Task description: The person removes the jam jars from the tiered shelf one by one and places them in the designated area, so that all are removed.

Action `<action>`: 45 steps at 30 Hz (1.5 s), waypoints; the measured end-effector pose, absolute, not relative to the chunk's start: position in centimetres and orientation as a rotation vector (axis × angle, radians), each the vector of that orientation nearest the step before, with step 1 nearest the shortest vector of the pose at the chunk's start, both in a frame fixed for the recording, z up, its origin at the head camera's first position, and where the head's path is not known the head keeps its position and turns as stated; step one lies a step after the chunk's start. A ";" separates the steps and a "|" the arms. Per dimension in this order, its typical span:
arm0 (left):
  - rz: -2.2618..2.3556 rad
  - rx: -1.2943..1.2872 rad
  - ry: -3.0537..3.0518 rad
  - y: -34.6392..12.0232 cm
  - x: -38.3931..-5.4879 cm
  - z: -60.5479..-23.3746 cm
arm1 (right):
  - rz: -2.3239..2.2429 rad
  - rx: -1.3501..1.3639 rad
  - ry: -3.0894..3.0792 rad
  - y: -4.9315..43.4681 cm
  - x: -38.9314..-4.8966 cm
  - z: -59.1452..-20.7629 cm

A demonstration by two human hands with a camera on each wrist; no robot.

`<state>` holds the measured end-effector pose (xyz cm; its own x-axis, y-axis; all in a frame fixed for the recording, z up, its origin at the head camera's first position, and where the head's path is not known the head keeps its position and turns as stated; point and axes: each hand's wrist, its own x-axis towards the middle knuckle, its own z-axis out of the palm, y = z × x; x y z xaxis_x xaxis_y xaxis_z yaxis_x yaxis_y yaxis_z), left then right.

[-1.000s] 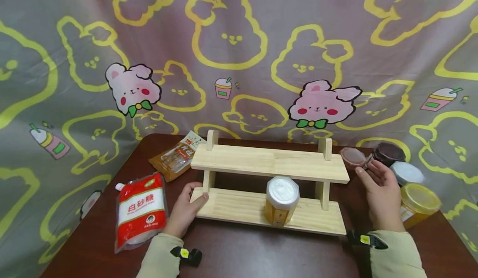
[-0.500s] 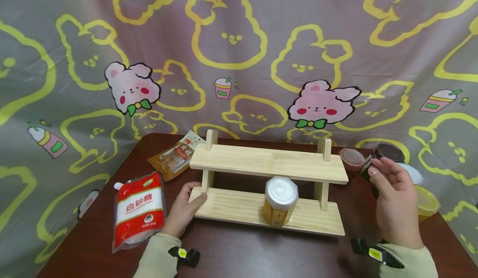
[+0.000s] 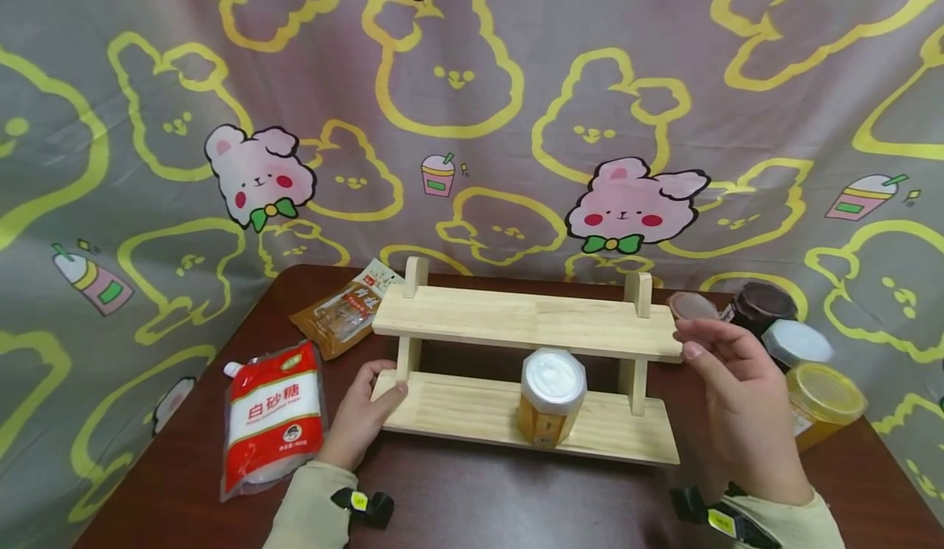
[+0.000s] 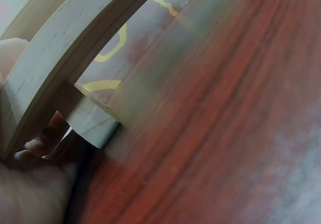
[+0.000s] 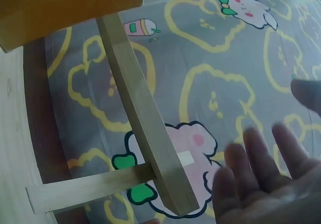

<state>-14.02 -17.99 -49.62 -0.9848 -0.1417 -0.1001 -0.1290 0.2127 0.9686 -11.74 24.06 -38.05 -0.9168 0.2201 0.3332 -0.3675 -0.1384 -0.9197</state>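
A two-tier wooden shelf (image 3: 472, 311) stands on the table. My left hand (image 3: 361, 418) grips the left end of its lower board, with the thumb on top; in the left wrist view, part of that hand (image 4: 30, 189) shows beside the wood. On the lower board, right of centre, stands an amber jar (image 3: 549, 426) with a white lid. Beside the upper board's right end is my right hand (image 3: 752, 401), its fingers loosely extended. The right wrist view shows this hand (image 5: 271, 179) holding nothing, with a gap between its fingers and the wooden board (image 5: 138, 93).
Right of the shelf are a pinkish-lidded container (image 3: 693, 306), a dark jar (image 3: 763, 307), a white-lidded jar (image 3: 798, 342) and a yellow-lidded jar (image 3: 826, 393). To the left lie a red sugar pouch (image 3: 274, 418) and a brown packet (image 3: 342, 315). A patterned curtain (image 3: 472, 156) hangs behind.
My right hand has gone from beside the dark jar, first outward to the right, then left to the shelf's right end. My left hand keeps its grip on the shelf.
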 end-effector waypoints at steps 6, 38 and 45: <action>-1.946 0.266 -2.430 -18.0 -14.0 -49.6 | 2.205 0.361 -1.931 23.9 -11.3 -38.3; -1.965 0.301 -2.432 -17.9 -13.9 -49.6 | 1.691 0.746 -2.843 19.9 -12.8 -42.6; -1.955 0.286 -2.430 -17.9 -13.9 -49.6 | 1.742 0.701 -2.674 18.1 -13.0 -44.5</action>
